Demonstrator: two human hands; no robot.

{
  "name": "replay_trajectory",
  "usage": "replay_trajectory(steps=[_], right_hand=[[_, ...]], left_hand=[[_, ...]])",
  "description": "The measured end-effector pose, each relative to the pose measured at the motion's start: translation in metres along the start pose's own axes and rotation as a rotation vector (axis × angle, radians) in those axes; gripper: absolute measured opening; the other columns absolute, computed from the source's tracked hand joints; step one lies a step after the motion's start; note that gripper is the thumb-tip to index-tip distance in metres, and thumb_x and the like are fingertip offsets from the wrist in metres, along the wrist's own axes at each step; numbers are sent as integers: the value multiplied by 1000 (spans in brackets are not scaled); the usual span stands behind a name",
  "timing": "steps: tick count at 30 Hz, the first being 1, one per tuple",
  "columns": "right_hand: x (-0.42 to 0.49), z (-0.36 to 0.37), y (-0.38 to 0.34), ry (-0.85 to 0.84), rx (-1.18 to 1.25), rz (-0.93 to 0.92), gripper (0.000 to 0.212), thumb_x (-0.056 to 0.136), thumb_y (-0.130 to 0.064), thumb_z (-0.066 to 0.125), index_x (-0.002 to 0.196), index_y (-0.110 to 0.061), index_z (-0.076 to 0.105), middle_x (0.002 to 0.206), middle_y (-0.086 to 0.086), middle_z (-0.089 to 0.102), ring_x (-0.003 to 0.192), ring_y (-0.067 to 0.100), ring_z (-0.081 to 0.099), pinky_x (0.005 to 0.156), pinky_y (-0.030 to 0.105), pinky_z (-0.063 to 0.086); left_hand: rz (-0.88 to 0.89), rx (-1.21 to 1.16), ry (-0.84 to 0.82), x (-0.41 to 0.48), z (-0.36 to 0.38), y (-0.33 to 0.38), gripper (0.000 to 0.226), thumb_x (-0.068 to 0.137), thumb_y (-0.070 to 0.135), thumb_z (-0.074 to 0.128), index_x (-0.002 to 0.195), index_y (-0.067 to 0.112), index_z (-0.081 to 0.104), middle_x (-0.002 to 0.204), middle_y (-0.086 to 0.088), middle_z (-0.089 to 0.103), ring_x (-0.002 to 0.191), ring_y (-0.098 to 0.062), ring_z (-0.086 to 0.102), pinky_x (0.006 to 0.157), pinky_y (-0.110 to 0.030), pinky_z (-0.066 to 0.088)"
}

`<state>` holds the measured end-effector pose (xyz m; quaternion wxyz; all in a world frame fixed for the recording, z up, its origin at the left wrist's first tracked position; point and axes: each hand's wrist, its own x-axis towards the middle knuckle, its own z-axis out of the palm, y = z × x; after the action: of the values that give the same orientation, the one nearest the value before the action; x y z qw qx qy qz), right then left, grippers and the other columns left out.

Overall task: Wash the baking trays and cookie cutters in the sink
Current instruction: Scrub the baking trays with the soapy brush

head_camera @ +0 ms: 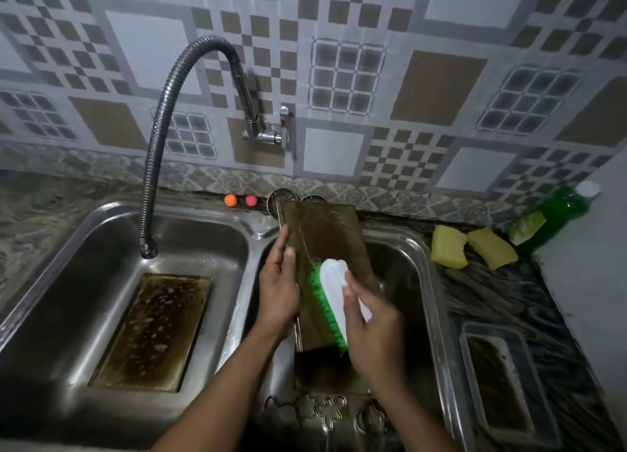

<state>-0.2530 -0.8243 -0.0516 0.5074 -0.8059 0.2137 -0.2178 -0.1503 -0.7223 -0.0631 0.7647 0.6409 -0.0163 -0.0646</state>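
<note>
- Tray (325, 234) leans in the right basin (424, 265), long axis running away from the person.
- Left grip (280, 289) clasps its left edge.
- Right grip (373, 329), curled round the brush (330, 292), presses bristles mid-tray.

wall (441, 88) ahead of me: patterned tiles in grey, white and tan squares and checks | border strip (373, 194) of floral tiles along its foot | wall tap (264, 133), ribbed grey hose (159, 129) arching to my left | desk (509, 299) dark, marbled | plain pale wall (593, 265) at my right | light dim
</note>
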Motion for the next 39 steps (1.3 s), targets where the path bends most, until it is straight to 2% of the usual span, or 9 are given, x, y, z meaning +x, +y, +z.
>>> replay_trajectory(steps=[4, 7, 11, 14, 18, 22, 27, 36, 39], right_hand=[[42, -19, 21, 162, -106, 142, 28, 97, -27, 59, 123, -19, 68, 116, -5, 70, 106, 8, 64, 77, 7, 42], [84, -20, 7, 250, -50, 195, 29, 98, -24, 59, 121, -11, 70, 118, 7, 70, 110, 20, 64, 80, 13, 40], [81, 2, -35, 156, -28, 64, 28, 97, -27, 58, 121, -18, 70, 117, -7, 70, 100, 1, 61, 70, -4, 37], [36, 13, -42, 33, -4, -40, 27, 97, -29, 59, 121, -23, 70, 114, -19, 67, 99, -15, 58, 84, 2, 43], [13, -2, -11, 21, -4, 0, 26, 96, -22, 62, 121, -23, 68, 111, -22, 64, 101, -14, 60, 81, -2, 39], [40, -9, 0, 98, -41, 132, 28, 96, -26, 60, 122, -18, 69, 116, -7, 70, 105, -2, 60, 73, -8, 33], [12, 16, -31, -19, 79, 3, 26, 96, -20, 61, 121, -19, 69, 112, -24, 64, 101, -23, 55, 84, -2, 38], [18, -34, 30, 109, -31, 166, 28, 95, -28, 62, 122, -27, 67, 113, -16, 68, 100, -10, 60, 90, 17, 51], [33, -18, 8, 114, 17, 122, 27, 95, -24, 63, 120, -20, 70, 111, -16, 68, 103, -5, 63, 82, 2, 43]], left_hand=[[38, 106, -96, -9, -10, -1, 41, 105, 11, 41, 145, 19, 44, 130, 25, 50, 111, 29, 46, 86, 4, 35], [-4, 92, -286, -21, -4, -9, 41, 105, 17, 43, 144, 29, 45, 133, 26, 57, 124, 14, 49, 95, -7, 41], [-16, -20, -251, -16, 9, -14, 44, 103, 28, 46, 147, 28, 46, 142, 8, 57, 133, -13, 52, 106, -33, 44], [11, -73, -18, -3, 12, -3, 39, 107, 23, 39, 144, 25, 49, 136, 10, 59, 125, -1, 56, 97, -16, 48], [75, 21, 161, 5, -4, -2, 40, 107, 23, 40, 145, 24, 48, 146, 13, 50, 134, 7, 43, 111, -17, 36], [85, 61, 82, -4, -4, -8, 40, 106, 19, 41, 146, 19, 47, 144, 12, 51, 128, 14, 44, 100, -4, 37], [55, 49, 111, -12, 14, -7, 40, 108, 24, 33, 143, 20, 52, 133, 15, 57, 109, 23, 52, 92, -2, 41], [114, 87, 124, -2, 0, -9, 41, 105, 23, 43, 145, 20, 47, 142, 16, 50, 125, 19, 43, 99, -3, 36], [82, 69, 43, -12, 15, -19, 40, 105, 21, 44, 144, 18, 49, 142, 9, 53, 126, 7, 51, 105, -15, 42]])
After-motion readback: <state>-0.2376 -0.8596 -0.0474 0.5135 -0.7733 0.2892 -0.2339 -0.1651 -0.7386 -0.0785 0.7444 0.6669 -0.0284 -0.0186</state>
